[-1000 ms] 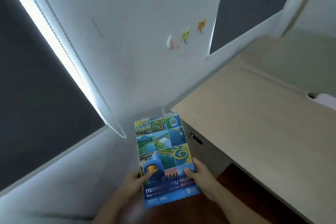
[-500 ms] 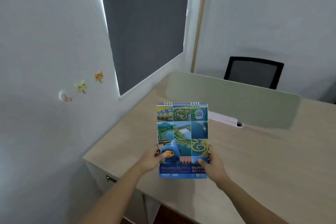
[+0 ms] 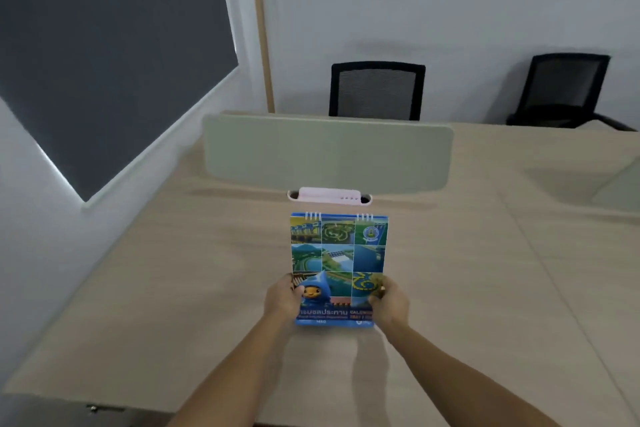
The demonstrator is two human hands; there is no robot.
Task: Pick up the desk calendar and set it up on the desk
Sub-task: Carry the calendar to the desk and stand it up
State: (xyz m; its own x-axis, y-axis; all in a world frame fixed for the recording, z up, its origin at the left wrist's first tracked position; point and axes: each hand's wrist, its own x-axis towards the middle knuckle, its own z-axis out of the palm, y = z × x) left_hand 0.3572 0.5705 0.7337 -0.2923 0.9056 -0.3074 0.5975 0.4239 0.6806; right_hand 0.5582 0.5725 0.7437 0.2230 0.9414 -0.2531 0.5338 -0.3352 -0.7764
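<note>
The desk calendar (image 3: 339, 260) is a tall spiral-bound pad with a blue cover of photo tiles and a cartoon mascot. It is held upright over the middle of the light wood desk (image 3: 173, 288), spiral edge at the top. My left hand (image 3: 282, 300) grips its lower left edge. My right hand (image 3: 389, 302) grips its lower right edge. A shadow falls on the desk just below the calendar. Whether its bottom edge touches the desk I cannot tell.
A pale green divider panel (image 3: 327, 152) stands across the desk behind the calendar, with a white cable port (image 3: 329, 194) at its foot. Two black mesh chairs (image 3: 377, 90) (image 3: 564, 90) stand beyond. A dark window blind (image 3: 104, 55) fills the left wall.
The view has swung from the wall and desk corner to face the desk squarely. Both hands have carried the calendar from beside the desk to over its middle.
</note>
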